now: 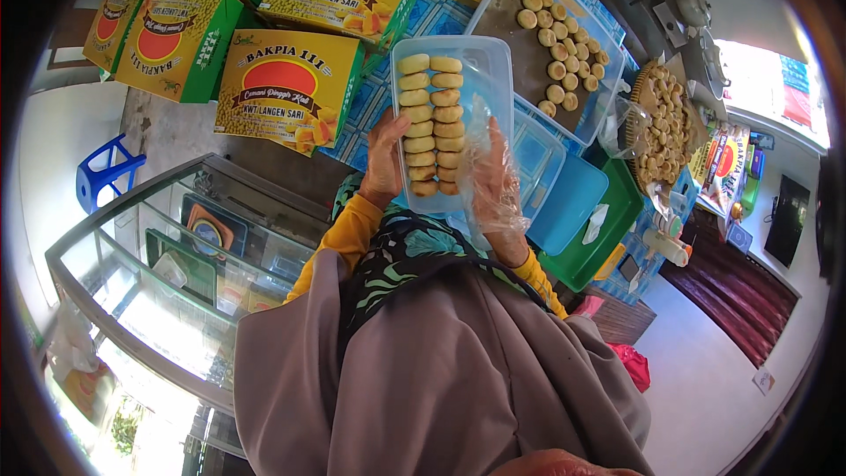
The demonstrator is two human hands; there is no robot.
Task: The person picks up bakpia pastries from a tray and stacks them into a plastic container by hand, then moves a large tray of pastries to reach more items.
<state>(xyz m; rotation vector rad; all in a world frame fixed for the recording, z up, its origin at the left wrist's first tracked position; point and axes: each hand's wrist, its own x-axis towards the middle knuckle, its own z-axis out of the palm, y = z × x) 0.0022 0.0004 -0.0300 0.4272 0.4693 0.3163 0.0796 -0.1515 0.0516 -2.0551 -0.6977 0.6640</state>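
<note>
A clear rectangular plastic container [480,79] is held in front of me, tilted slightly. Inside its left half stand two rows of small round pastries [433,123], packed on edge with pale and browned faces. My left hand [385,159] grips the container's left wall, thumb over the rim. A loose clear plastic glove covers my right hand [496,185], which holds the right side near the lower corner; the crinkled film partly hides its fingers. The container's right half shows bare plastic.
Yellow-green cardboard boxes [286,88] stand at the left. At the back right is a large clear tub [608,92] of loose pastries, beside a round woven tray [636,115] heaped with more. Blue lid [568,203] and green tray [608,242] lie at right; a glass display case [132,273] stands lower left.
</note>
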